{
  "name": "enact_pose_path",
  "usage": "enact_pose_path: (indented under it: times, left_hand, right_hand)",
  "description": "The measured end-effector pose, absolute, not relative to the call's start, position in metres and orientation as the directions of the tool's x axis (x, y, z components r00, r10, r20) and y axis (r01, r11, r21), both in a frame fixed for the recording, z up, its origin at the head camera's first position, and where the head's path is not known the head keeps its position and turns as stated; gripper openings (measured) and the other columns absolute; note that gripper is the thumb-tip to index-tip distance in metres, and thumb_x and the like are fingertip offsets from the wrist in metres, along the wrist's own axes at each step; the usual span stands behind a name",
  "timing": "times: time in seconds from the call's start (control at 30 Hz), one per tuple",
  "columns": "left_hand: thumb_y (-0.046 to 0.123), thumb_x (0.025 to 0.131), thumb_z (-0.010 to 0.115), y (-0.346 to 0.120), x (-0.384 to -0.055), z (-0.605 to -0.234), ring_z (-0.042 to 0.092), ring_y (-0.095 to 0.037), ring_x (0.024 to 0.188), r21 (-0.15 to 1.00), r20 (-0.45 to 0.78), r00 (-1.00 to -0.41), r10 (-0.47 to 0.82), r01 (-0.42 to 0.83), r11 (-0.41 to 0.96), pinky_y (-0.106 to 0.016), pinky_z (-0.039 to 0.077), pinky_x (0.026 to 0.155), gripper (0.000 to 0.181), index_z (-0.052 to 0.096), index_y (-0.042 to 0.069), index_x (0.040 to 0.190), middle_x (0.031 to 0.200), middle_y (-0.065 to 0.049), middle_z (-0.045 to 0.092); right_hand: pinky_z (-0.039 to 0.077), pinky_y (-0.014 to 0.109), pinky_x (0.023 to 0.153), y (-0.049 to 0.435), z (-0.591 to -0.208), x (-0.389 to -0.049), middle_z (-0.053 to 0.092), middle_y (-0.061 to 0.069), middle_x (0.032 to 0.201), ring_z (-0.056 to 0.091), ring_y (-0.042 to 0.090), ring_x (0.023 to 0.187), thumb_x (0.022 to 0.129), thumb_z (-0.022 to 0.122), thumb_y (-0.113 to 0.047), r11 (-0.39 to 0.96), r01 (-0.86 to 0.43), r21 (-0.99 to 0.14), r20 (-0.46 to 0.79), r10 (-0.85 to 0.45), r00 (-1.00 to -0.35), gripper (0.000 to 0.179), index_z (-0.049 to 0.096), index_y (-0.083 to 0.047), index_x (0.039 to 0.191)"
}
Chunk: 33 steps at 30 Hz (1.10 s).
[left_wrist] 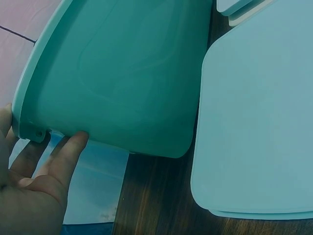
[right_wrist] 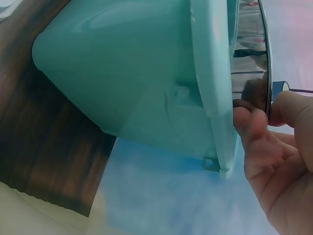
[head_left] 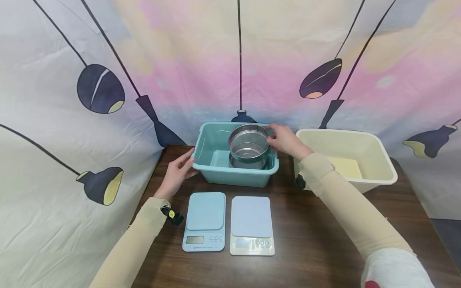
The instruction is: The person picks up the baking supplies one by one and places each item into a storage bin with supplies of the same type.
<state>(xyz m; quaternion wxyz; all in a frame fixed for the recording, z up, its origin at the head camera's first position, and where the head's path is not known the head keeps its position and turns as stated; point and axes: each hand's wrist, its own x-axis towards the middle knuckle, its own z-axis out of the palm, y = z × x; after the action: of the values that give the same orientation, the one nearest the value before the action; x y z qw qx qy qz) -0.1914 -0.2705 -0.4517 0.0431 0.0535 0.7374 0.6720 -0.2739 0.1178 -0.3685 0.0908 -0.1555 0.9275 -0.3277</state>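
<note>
Right, the right hand (head_left: 284, 139) has thumb and fingers pinching the right edge of a round metal tin (head_left: 248, 138), which sits inside the blue tub (head_left: 230, 176), over in its right half. So the tin lies directly left of those fingertips, touching them, its rim standing proud of the tub's lip. Being round, it has no long axis; the tub does, and that runs crosswise between the two hands. Whether this is one deep tin or two stacked, and whether it rests on the tub's floor, I can't tell.

Across at the tub's left end, the left hand (head_left: 176, 171) holds the lip, thumb and spread fingers about the edge, well apart from the tin; clearly the right is nearer.

Now the surface: a dark wooden table (head_left: 306, 240) under the tub, with a blue scale (head_left: 206, 212) and a white scale (head_left: 251, 216) side by side just in front of it. A cream tub (head_left: 335, 144) stands near, right of the blue tub, and a printed cloth (head_left: 201, 60) hangs close behind it
</note>
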Motion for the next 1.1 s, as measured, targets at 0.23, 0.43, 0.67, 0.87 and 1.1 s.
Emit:
enact_pose_path:
  times: [0.23, 0.43, 0.67, 0.87, 1.1]
  left_hand:
    - [0.032, 0.108, 0.058, -0.27, -0.193, -0.453, 0.051, -0.035, 0.14, 0.995, 0.016, -0.99, 0.139, 0.029, 0.095, -0.034, 0.059, 0.096, 0.055, 0.043, 0.022, 0.161, 0.164, -0.01, 0.042]
    - [0.032, 0.108, 0.058, -0.27, -0.193, -0.453, 0.052, -0.035, 0.14, 0.996, 0.014, -0.99, 0.137, 0.026, 0.091, -0.034, 0.059, 0.095, 0.056, 0.043, 0.022, 0.161, 0.163, -0.011, 0.042]
    - [0.032, 0.108, 0.058, -0.27, -0.193, -0.454, 0.05, -0.037, 0.141, 0.996, 0.008, -0.991, 0.132, 0.02, 0.089, -0.034, 0.059, 0.096, 0.056, 0.043, 0.022, 0.161, 0.164, -0.012, 0.04]
    - [0.032, 0.108, 0.058, -0.269, -0.193, -0.454, 0.048, -0.037, 0.142, 0.996, 0.005, -0.992, 0.128, 0.017, 0.088, -0.035, 0.059, 0.096, 0.055, 0.043, 0.021, 0.161, 0.165, -0.012, 0.038]
    - [0.032, 0.109, 0.058, -0.27, -0.194, -0.455, 0.049, -0.037, 0.142, 0.996, 0.01, -0.992, 0.126, 0.021, 0.086, -0.034, 0.059, 0.096, 0.056, 0.042, 0.02, 0.161, 0.165, -0.011, 0.039]
  right_hand:
    - [0.052, 0.031, 0.065, 0.115, -0.374, -0.277, 0.075, 0.021, 0.107, 0.073, 0.027, 0.086, 0.102, 0.058, -0.009, 0.75, -0.271, -0.604, -0.038, -0.367, -0.93, 0.05, 0.049, 0.002, 0.15]
    - [0.057, 0.037, 0.074, 0.115, -0.377, -0.277, 0.075, 0.022, 0.108, 0.074, 0.028, 0.086, 0.101, 0.059, -0.009, 0.754, -0.277, -0.595, -0.035, -0.369, -0.929, 0.05, 0.049, 0.003, 0.148]
    - [0.059, 0.04, 0.076, 0.115, -0.381, -0.278, 0.075, 0.022, 0.108, 0.074, 0.028, 0.087, 0.102, 0.06, -0.01, 0.771, -0.264, -0.58, -0.057, -0.361, -0.931, 0.051, 0.049, 0.003, 0.149]
    - [0.061, 0.044, 0.081, 0.116, -0.385, -0.28, 0.075, 0.021, 0.108, 0.073, 0.029, 0.089, 0.102, 0.061, -0.011, 0.768, -0.269, -0.581, -0.051, -0.364, -0.93, 0.05, 0.05, 0.002, 0.149]
    - [0.059, 0.044, 0.08, 0.122, -0.386, -0.282, 0.073, 0.023, 0.111, 0.07, 0.033, 0.095, 0.104, 0.059, -0.014, 0.755, -0.296, -0.585, -0.011, -0.372, -0.928, 0.045, 0.055, 0.003, 0.145]
